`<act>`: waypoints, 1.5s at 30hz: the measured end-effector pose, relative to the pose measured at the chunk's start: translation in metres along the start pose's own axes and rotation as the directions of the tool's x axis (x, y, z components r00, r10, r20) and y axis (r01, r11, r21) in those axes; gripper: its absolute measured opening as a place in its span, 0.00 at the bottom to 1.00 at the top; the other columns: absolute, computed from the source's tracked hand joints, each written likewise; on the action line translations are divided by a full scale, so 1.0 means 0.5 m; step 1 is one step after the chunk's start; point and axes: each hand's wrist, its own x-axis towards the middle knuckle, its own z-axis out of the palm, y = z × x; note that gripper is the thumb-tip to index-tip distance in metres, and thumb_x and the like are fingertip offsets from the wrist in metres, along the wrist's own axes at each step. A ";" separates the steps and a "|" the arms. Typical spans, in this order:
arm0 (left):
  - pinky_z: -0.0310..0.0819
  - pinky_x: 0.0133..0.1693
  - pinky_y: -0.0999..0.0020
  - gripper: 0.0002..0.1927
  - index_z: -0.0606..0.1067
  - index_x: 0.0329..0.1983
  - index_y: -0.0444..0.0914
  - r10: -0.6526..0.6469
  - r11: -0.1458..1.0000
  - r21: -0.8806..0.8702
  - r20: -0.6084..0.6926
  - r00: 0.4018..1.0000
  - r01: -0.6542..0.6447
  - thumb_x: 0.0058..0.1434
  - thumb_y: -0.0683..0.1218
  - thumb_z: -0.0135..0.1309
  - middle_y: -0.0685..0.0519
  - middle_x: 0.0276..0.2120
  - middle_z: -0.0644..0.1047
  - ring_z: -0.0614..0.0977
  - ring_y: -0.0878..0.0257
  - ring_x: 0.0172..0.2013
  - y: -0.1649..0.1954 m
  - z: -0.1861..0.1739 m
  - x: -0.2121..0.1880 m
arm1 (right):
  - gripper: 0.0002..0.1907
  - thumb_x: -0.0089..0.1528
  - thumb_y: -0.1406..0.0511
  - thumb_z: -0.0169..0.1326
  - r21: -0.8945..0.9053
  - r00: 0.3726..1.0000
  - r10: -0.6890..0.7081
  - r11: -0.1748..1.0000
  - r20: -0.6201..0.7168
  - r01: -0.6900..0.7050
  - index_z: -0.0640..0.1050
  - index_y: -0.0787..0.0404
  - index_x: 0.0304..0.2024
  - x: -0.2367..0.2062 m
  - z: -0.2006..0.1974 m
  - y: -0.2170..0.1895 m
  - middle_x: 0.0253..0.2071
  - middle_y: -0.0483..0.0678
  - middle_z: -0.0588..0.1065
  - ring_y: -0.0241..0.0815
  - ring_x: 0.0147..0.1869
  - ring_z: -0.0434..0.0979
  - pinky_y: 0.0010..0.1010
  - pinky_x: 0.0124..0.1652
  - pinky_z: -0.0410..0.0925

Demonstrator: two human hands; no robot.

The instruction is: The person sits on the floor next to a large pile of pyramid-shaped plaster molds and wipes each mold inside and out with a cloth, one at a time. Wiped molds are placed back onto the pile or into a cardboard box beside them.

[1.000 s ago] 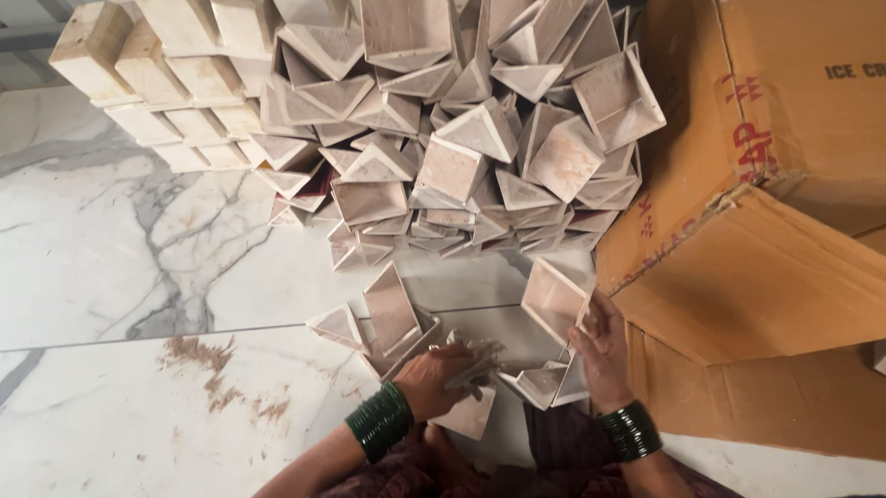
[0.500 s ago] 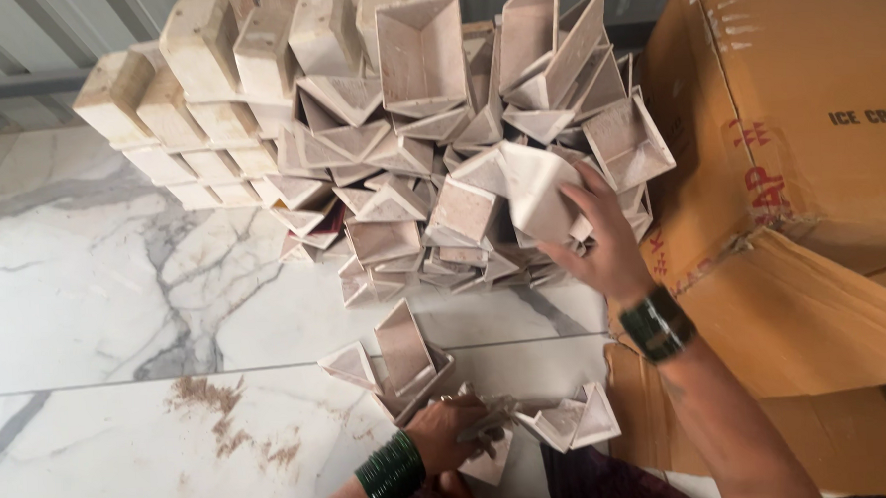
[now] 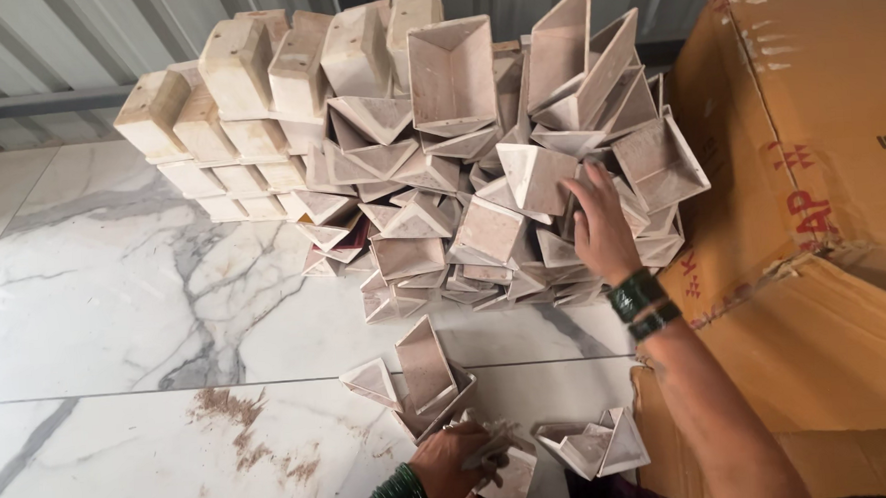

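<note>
The right hand [image 3: 601, 227] had gone up from the floor to the big pile of folded paper cones [image 3: 480, 188], fingers spread open on it. The left hand [image 3: 457, 462] stayed low before the pile, gripping a small cone [image 3: 507, 470]. One more cone looked placed.

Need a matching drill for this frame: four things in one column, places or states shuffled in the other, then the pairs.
Things:
1. right hand
2. left hand
3. cardboard box
4. stack of closed cream cartons

Places or states:
A. at the frame's right edge, beside the pile
B. at the bottom, touching folded trays on the floor
C. reaching up into the pile of open folded paper trays
D. at the upper left, on the marble floor against the metal wall

Pairs: 1-C, 2-B, 3-A, 4-D
</note>
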 end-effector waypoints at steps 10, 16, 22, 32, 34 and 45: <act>0.77 0.48 0.54 0.22 0.79 0.54 0.39 -0.055 0.998 0.021 -0.317 0.947 0.064 0.55 0.47 0.62 0.44 0.49 0.80 0.81 0.44 0.48 -0.069 0.051 -0.003 | 0.33 0.66 0.54 0.44 0.589 0.497 0.429 -0.107 0.754 -0.801 0.61 0.51 0.74 -0.473 0.126 -0.231 0.74 0.42 0.60 0.45 0.54 0.70 0.37 0.52 0.72; 0.75 0.48 0.56 0.38 0.66 0.66 0.35 -0.251 0.967 -0.045 0.031 0.967 0.252 0.58 0.57 0.62 0.40 0.48 0.80 0.82 0.47 0.49 -0.105 0.091 0.004 | 0.50 0.59 0.70 0.64 0.666 0.651 0.308 0.071 0.694 -0.743 0.48 0.48 0.75 -0.603 0.124 -0.430 0.65 0.49 0.66 0.42 0.64 0.70 0.34 0.57 0.69; 0.79 0.49 0.59 0.42 0.57 0.72 0.38 -0.289 0.945 -0.081 0.245 0.925 0.317 0.60 0.57 0.60 0.40 0.61 0.70 0.84 0.53 0.48 -0.076 0.066 0.020 | 0.28 0.67 0.63 0.53 0.650 0.763 0.303 0.401 0.571 -0.646 0.67 0.59 0.70 -0.626 0.089 -0.311 0.55 0.50 0.77 0.42 0.60 0.78 0.33 0.60 0.71; 0.82 0.43 0.63 0.30 0.65 0.68 0.38 -0.177 0.981 -0.089 -0.031 0.984 0.173 0.64 0.48 0.56 0.42 0.57 0.75 0.86 0.57 0.43 0.004 -0.041 -0.018 | 0.27 0.59 0.59 0.58 -0.121 0.667 0.734 0.679 0.127 -0.724 0.73 0.53 0.61 -0.695 -0.021 -0.050 0.57 0.58 0.74 0.61 0.57 0.76 0.46 0.52 0.70; 0.83 0.43 0.65 0.26 0.67 0.66 0.38 -0.197 0.978 -0.094 -0.111 0.974 0.186 0.64 0.45 0.55 0.44 0.57 0.76 0.86 0.58 0.42 0.023 -0.074 -0.042 | 0.30 0.59 0.57 0.58 -0.194 0.613 0.775 0.632 0.152 -0.751 0.71 0.52 0.63 -0.688 -0.007 -0.063 0.58 0.59 0.73 0.63 0.56 0.75 0.48 0.52 0.70; 0.77 0.46 0.72 0.15 0.75 0.59 0.32 -0.172 0.963 -0.268 -0.690 0.703 -0.027 0.71 0.37 0.49 0.48 0.49 0.77 0.82 0.65 0.47 0.133 -0.196 -0.211 | 0.33 0.63 0.57 0.55 0.117 0.713 0.655 0.711 0.249 -0.694 0.64 0.53 0.70 -0.599 0.097 -0.160 0.53 0.61 0.76 0.61 0.54 0.79 0.44 0.50 0.73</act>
